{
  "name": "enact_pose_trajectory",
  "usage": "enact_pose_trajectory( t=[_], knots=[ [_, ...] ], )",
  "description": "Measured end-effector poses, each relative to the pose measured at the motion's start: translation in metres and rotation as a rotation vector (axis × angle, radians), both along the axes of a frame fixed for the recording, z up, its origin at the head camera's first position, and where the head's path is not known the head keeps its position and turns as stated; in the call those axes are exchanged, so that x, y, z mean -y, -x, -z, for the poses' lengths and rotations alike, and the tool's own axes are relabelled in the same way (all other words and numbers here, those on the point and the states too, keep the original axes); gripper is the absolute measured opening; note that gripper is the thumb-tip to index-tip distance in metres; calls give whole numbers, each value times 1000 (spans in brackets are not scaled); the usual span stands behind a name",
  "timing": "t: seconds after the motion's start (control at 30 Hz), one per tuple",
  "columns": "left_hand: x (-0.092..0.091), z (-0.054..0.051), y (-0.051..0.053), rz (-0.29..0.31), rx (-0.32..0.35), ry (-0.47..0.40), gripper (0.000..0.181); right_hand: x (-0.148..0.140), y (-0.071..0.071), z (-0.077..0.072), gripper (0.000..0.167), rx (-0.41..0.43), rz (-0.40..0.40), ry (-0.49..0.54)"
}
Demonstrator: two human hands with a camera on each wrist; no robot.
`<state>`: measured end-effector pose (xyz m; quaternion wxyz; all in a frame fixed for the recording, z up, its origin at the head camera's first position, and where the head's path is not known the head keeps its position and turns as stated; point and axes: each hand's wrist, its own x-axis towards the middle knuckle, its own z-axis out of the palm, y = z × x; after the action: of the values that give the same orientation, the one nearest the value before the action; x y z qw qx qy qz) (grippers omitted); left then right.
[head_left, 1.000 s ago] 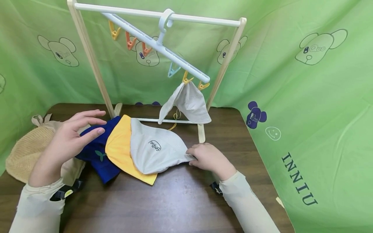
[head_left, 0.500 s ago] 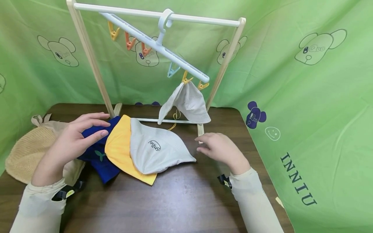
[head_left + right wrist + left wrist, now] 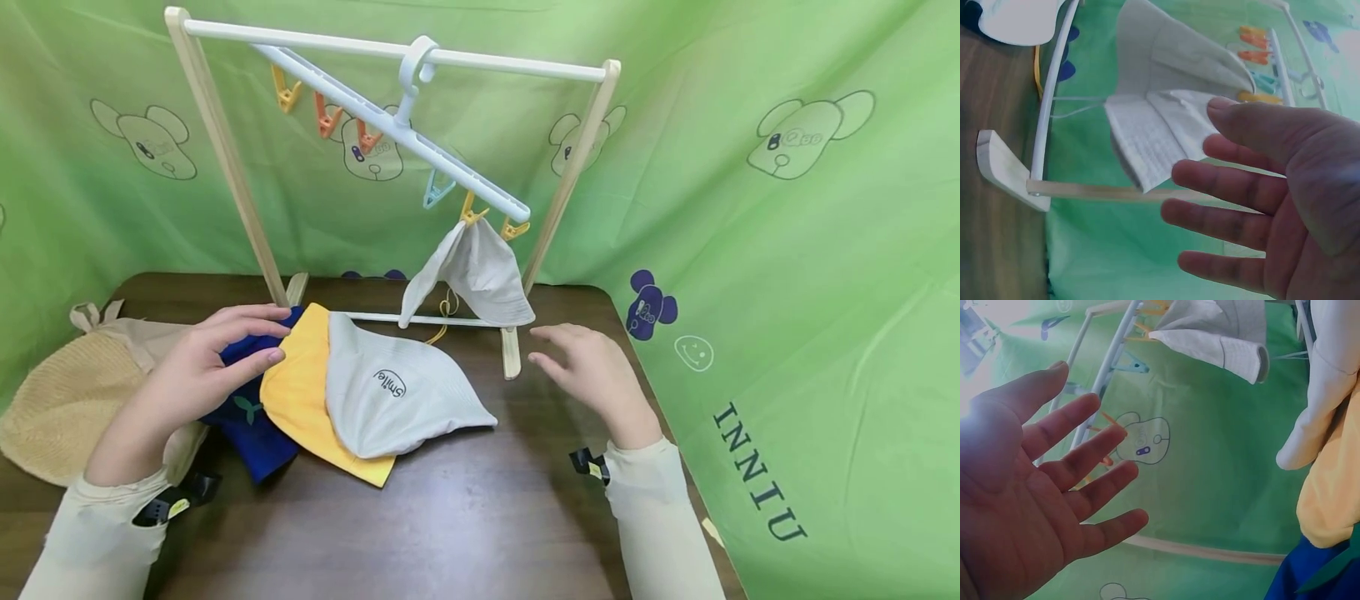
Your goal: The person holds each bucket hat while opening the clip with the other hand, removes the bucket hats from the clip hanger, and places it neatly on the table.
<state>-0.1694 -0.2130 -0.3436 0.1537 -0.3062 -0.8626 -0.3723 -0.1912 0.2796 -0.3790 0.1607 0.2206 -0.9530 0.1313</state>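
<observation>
My left hand (image 3: 206, 362) hovers with relaxed, spread fingers over the dark blue hat (image 3: 255, 442), holding nothing. Out to the right, my right hand (image 3: 592, 375) is raised with loose fingers, apart from everything. Between them lie a yellow hat (image 3: 296, 375) and, overlapping it, a pale grey bucket hat (image 3: 405, 392) with "Smile" printed on it. A light beige hat (image 3: 483, 271) dangles from a yellow clip (image 3: 471, 208) on the tilted pale blue hanger (image 3: 390, 129); in the right wrist view this hanging hat (image 3: 1160, 62) is behind my fingers.
A wood-and-white drying rack (image 3: 217, 150) carries the hanger, with several coloured clips along it. A woven straw hat (image 3: 67, 404) lies at the table's left. Green printed cloth (image 3: 750, 250) surrounds the brown table (image 3: 390, 542).
My right hand has let go of the grey bucket hat's brim and moved right, away from it. My left hand has barely moved. The whole view has shifted slightly.
</observation>
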Motion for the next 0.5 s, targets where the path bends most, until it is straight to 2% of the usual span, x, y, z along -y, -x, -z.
enact_pose_trajectory(
  t=[0.17, 0.27, 0.5],
  knots=[
    [1, 4, 1, -19, 29, 10, 46, -7, 7, 6, 41, 7, 58, 83],
    [-1, 5, 4, -21, 38, 17, 45, -12, 9, 9, 41, -3, 85, 116],
    [-12, 0, 10, -19, 34, 52, 40, -18, 12, 14, 46, -18, 95, 178]
  ],
)
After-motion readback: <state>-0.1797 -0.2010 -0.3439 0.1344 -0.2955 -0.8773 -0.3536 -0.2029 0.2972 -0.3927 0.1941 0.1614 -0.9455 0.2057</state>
